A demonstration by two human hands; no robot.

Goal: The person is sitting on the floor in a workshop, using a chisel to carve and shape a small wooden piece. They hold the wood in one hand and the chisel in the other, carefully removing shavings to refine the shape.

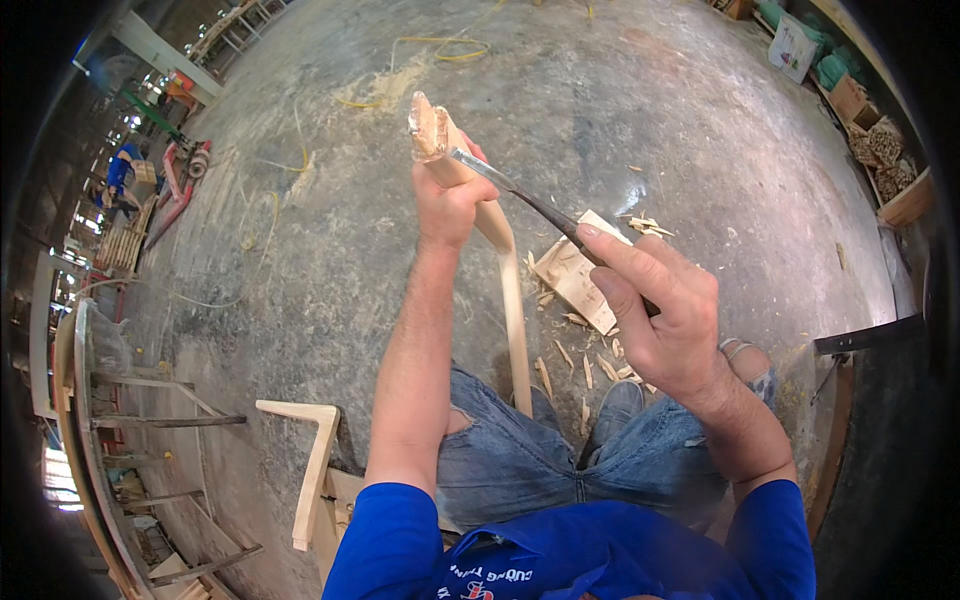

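Note:
My left hand (446,208) is wrapped around the upper part of a pale, bent wooden chair leg (513,310). The leg's far end is cut into a stepped, rough tenon, and its lower part runs down toward my feet. In my right hand (668,312) is a chisel (532,202), its handle mostly hidden in my fingers. The chisel slants up and left, and its metal tip meets the leg at the shoulder of the tenon, just beside my left hand.
A pale wood block (578,285) lies on the concrete floor amid scattered wood chips (607,368). Left of me rests another bent wooden piece (322,450). A yellow hose (460,50) snakes across the floor ahead. Wooden framing (165,420) stands at far left; a box of wood pieces (890,170) sits at right.

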